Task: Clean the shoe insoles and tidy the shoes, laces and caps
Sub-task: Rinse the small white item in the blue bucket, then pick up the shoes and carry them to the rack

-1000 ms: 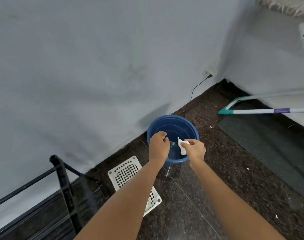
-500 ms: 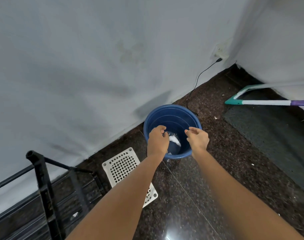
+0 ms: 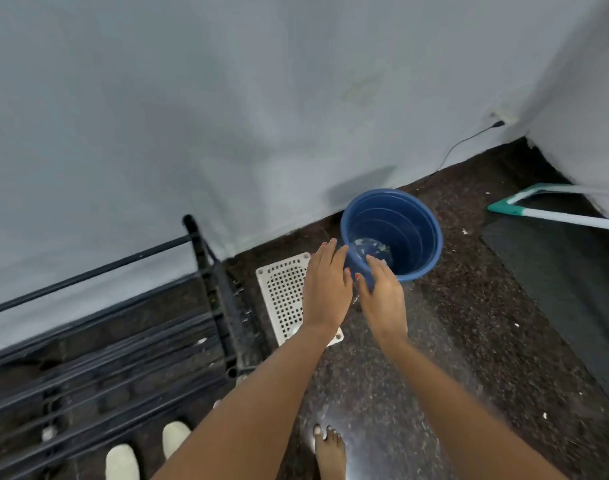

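Observation:
A blue plastic bucket stands on the dark floor by the white wall, with white scraps lying at its bottom. My left hand and my right hand hover side by side just in front of the bucket's near rim, fingers straight, holding nothing. Two pale insoles or shoe tips show at the bottom left under the black metal shoe rack.
A white perforated plastic tray lies on the floor left of the bucket. A mop with a teal head lies at the right beside a dark mat. A black cable runs down the wall. My bare foot is below.
My right hand let the white scrap fall into the bucket. Both hands have drawn back out of it and straightened their fingers. The camera has tilted down and left, showing the rack and insoles.

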`<state>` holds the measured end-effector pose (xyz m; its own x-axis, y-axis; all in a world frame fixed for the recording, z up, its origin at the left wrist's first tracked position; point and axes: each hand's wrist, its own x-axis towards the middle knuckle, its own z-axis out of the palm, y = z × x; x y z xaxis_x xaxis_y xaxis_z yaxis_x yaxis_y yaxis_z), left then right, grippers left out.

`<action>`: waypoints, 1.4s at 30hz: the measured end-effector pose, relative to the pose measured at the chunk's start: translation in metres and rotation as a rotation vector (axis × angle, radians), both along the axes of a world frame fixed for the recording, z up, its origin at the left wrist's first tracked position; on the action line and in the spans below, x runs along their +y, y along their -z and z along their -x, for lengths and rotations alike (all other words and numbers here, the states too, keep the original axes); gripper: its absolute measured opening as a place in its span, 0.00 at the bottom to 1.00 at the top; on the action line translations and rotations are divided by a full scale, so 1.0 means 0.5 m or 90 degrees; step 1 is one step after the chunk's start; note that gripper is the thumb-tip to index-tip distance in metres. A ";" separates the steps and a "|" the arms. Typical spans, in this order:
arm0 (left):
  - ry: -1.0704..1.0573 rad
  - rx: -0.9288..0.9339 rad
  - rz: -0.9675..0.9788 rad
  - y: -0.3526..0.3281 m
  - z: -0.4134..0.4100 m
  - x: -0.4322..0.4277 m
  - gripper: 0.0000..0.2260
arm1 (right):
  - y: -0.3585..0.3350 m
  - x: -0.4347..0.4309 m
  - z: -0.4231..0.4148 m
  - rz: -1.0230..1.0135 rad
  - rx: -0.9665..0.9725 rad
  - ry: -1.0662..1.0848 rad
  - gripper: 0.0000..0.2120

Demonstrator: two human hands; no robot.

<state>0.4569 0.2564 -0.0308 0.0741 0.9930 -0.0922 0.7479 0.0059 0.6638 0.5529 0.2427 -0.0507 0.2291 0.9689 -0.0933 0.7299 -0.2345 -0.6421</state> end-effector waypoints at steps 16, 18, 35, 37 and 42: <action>-0.176 0.356 0.002 -0.132 0.470 -0.314 0.23 | -0.145 -0.197 0.469 -0.068 -0.281 -0.460 0.27; -0.236 0.354 0.017 -0.147 0.524 -0.360 0.23 | -0.160 -0.220 0.518 -0.071 -0.278 -0.507 0.29; -0.655 0.313 0.108 -0.138 0.834 -0.725 0.26 | -0.146 -0.479 0.906 -0.122 -0.311 -0.870 0.33; -0.690 0.292 0.130 -0.131 0.855 -0.772 0.28 | -0.139 -0.521 0.940 -0.124 -0.311 -0.906 0.34; -0.729 0.242 0.162 -0.097 0.921 -0.897 0.22 | -0.106 -0.637 1.040 -0.128 -0.309 -0.982 0.34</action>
<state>-0.0035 -0.1920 0.0176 -0.9004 0.4187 -0.1183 0.3722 0.8819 0.2893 0.0330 -0.0757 0.0024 -0.9467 0.2814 -0.1565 0.3115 0.9238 -0.2229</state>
